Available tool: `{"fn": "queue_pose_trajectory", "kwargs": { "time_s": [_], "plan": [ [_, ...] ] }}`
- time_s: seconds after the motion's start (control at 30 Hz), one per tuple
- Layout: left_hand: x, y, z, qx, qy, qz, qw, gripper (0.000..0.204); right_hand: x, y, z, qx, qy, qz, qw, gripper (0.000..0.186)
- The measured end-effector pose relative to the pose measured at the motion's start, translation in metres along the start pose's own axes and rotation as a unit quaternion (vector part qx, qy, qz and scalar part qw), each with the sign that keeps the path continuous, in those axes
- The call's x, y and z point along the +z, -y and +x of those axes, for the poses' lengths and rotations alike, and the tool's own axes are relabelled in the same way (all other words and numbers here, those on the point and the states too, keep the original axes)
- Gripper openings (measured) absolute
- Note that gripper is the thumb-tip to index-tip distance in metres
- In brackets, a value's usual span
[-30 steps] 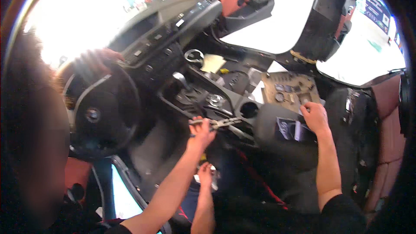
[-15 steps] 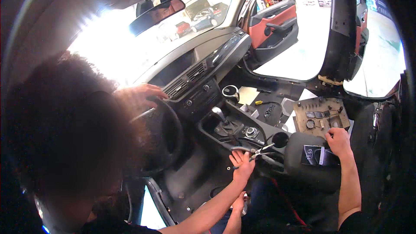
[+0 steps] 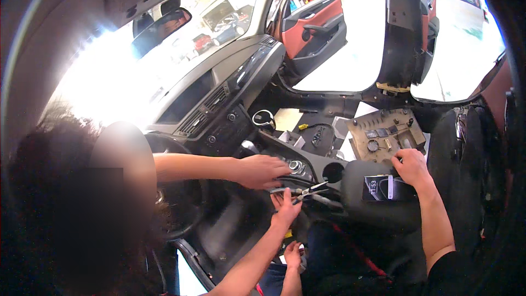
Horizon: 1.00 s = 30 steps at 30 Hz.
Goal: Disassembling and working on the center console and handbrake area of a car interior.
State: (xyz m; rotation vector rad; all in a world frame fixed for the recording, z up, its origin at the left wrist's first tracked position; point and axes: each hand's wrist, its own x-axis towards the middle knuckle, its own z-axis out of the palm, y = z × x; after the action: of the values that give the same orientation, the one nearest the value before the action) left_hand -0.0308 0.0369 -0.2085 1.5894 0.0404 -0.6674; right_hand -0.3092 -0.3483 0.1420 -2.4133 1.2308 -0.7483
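Observation:
My left hand [image 3: 285, 211] grips long-nose pliers [image 3: 308, 192] beside the centre console; their slim metal jaws are apart and point right. My right hand [image 3: 413, 167] rests at the far edge of the black armrest [image 3: 359, 214]. Its fingers are curled together near a dusty grey-brown trim part [image 3: 359, 134]; whatever they may hold is hidden. A phone [image 3: 378, 188] with a lit screen lies on the armrest by my right wrist. A co-worker's hand [image 3: 263, 171] reaches from the left over the round control knob [image 3: 296, 166], just above the pliers.
Another person's hand [image 3: 293, 255] is low down, near a small white thing. The steering wheel [image 3: 164, 230] and the co-worker's head fill the left. Ahead are the gear lever [image 3: 249, 147], cup holder [image 3: 332, 172], a white round container [image 3: 264, 119] and a yellow connector [image 3: 303, 126].
The co-worker's hand has come down from the steering wheel area to the console knob. My view has shifted slightly right. Both my hands keep roughly their places.

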Motion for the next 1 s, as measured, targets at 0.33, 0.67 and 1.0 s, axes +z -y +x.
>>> {"fn": "queue_pose_trajectory", "kwargs": {
  "time_s": [0.33, 0.67, 1.0],
  "plan": [
    [0.024, -0.039, -0.036, -0.014, -0.020, -0.014, 1.000, 0.028, -0.013, 0.013, -0.002, 0.024, 0.039, 0.009, 0.999, 0.024],
    [0.021, -0.032, -0.034, -0.010, -0.007, -0.028, 1.000, 0.031, -0.010, 0.014, 0.001, 0.004, 0.039, 0.014, 0.999, 0.024],
    [0.033, -0.061, -0.051, -0.015, -0.028, 0.032, 0.999, 0.034, -0.009, 0.009, 0.002, 0.008, 0.034, 0.016, 0.999, 0.024]
  ]
}}
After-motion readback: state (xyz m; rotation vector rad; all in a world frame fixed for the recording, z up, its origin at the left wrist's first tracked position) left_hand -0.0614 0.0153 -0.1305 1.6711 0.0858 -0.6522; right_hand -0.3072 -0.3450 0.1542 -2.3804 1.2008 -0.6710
